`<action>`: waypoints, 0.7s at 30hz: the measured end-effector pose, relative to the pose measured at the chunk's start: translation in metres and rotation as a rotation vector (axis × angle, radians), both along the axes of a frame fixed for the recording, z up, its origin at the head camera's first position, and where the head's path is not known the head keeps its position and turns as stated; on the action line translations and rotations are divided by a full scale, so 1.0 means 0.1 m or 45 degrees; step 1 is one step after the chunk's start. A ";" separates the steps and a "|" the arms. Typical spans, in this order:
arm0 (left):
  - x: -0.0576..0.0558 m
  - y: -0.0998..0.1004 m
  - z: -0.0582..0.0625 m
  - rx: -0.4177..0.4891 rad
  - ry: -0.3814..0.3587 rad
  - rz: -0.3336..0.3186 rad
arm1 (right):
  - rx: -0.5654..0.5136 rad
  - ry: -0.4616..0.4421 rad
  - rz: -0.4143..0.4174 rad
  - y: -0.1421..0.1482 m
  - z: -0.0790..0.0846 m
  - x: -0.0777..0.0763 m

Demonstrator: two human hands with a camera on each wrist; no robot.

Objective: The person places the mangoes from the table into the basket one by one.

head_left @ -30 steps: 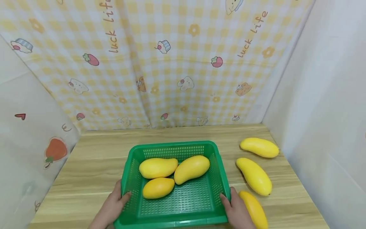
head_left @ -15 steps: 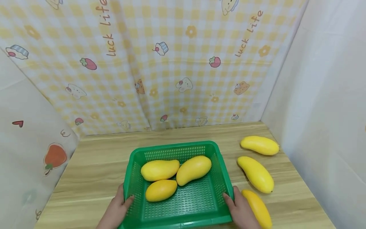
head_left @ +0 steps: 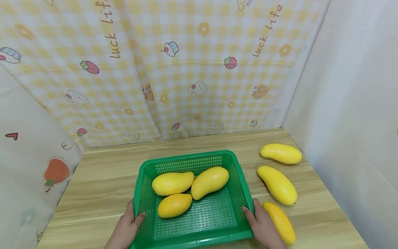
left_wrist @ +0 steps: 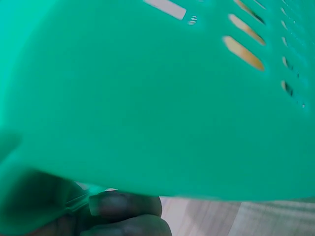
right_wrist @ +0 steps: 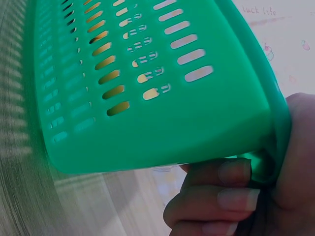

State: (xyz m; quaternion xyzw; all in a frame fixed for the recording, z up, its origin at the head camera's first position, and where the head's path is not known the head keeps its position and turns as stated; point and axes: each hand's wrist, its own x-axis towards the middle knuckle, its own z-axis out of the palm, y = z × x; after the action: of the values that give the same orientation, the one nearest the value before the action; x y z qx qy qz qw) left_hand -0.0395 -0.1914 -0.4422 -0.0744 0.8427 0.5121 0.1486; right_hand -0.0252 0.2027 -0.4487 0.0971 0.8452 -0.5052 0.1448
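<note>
A green plastic basket [head_left: 214,216] with slotted walls fills the lower middle of the head view. Inside, towards its left and back, lie three yellow mangoes: one at back left [head_left: 172,183], one at back right [head_left: 210,182] and a smaller one [head_left: 175,205] in front. My left hand [head_left: 125,224] grips the left rim, thumb over the inner side. At the opposite rim, my right hand [head_left: 264,224] holds on the same way. In the right wrist view, curled fingers [right_wrist: 211,196] hook under the rim. Left fingers [left_wrist: 128,214] show below the basket's corner in the left wrist view.
Right of the basket, three more mangoes lie in a column on the wooden table [head_left: 102,180]: far [head_left: 281,154], middle [head_left: 277,185] and near [head_left: 281,223], the last beside my right hand. A checked cloth [head_left: 186,69] hangs behind, with pale sheets at both sides.
The head view has shifted slightly, so cloth and loose mangoes sit a little differently in it. Both hands keep their hold on the basket, and the three mangoes inside keep their arrangement.
</note>
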 end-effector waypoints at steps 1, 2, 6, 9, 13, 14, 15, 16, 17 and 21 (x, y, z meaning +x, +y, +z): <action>0.00 0.00 0.00 -0.007 0.007 0.001 | -0.005 0.005 0.001 0.00 0.00 0.00; 0.00 0.00 0.00 -0.002 0.011 0.000 | -0.013 0.006 0.003 -0.01 0.00 0.00; 0.01 -0.01 0.02 0.022 0.002 0.001 | -0.022 0.007 -0.008 -0.02 0.01 -0.01; 0.00 0.00 0.02 0.060 -0.028 0.016 | -0.007 0.019 -0.008 -0.02 0.03 -0.04; 0.00 -0.02 0.03 0.046 -0.028 0.006 | -0.021 0.022 -0.002 -0.03 0.02 -0.06; -0.01 -0.02 0.03 0.045 -0.027 0.005 | -0.023 0.015 -0.005 -0.03 0.02 -0.06; -0.01 -0.02 0.03 0.042 -0.023 0.002 | -0.025 0.006 -0.008 -0.03 0.02 -0.06; -0.01 -0.01 0.03 0.043 -0.015 -0.002 | -0.020 -0.004 -0.012 -0.03 0.02 -0.05; -0.01 -0.01 0.02 0.055 -0.012 -0.002 | -0.013 -0.010 -0.017 -0.02 0.03 -0.04; -0.01 0.01 0.02 0.034 0.017 -0.005 | -0.001 -0.022 -0.015 0.00 0.03 -0.03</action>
State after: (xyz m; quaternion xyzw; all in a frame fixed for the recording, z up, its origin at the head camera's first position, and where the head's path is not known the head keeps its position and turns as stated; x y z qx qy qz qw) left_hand -0.0401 -0.1908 -0.4398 -0.0674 0.8369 0.5236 0.1448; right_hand -0.0284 0.2031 -0.4456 0.1066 0.8431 -0.5056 0.1492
